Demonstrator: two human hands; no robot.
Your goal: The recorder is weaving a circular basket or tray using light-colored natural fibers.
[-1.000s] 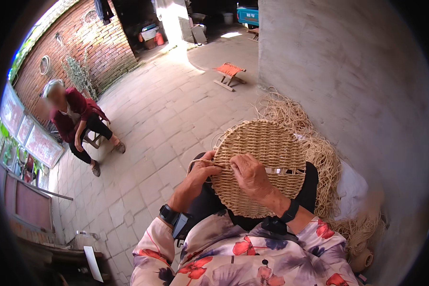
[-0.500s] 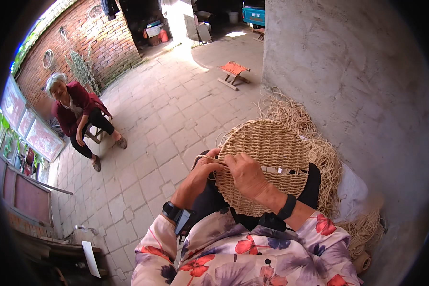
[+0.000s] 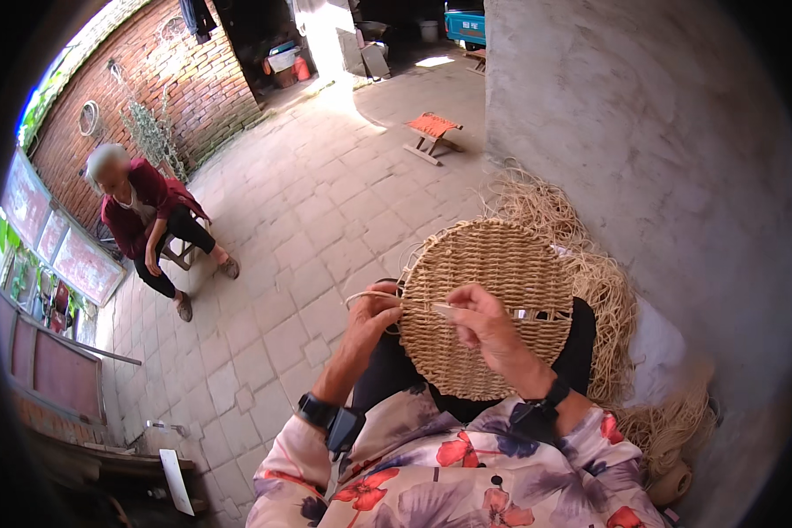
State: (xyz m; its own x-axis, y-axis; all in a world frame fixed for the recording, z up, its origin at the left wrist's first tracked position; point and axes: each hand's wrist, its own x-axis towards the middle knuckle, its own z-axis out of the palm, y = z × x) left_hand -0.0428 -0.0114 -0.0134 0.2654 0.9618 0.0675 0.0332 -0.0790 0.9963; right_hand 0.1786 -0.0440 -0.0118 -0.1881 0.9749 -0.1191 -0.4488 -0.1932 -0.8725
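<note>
A round seat of woven straw-coloured cord (image 3: 493, 255) lies across my lap, on dark trousers. A narrow slit crosses its middle, with its right part still showing pale light. At the seat's left rim, my left hand (image 3: 374, 315) is closed on a cord (image 3: 361, 297) that loops out past the fingers. My right hand (image 3: 484, 321) is over the middle of the weave, fingers pinched on a small pale pointed tool (image 3: 444, 310) whose tip points left along the slit. The tool's exact kind is unclear, as the fingers cover part of it.
Loose cord (image 3: 607, 308) is heaped at my right against a grey wall (image 3: 642, 132), beside a white sack (image 3: 656, 352) and a cord spool (image 3: 671, 482). A person (image 3: 150, 211) sits on a stool at the left. An orange folding stool (image 3: 433, 125) stands ahead on the paving.
My right hand has moved right and away from my left, and the pale tool now shows in its fingers. The seated person's head has tipped down.
</note>
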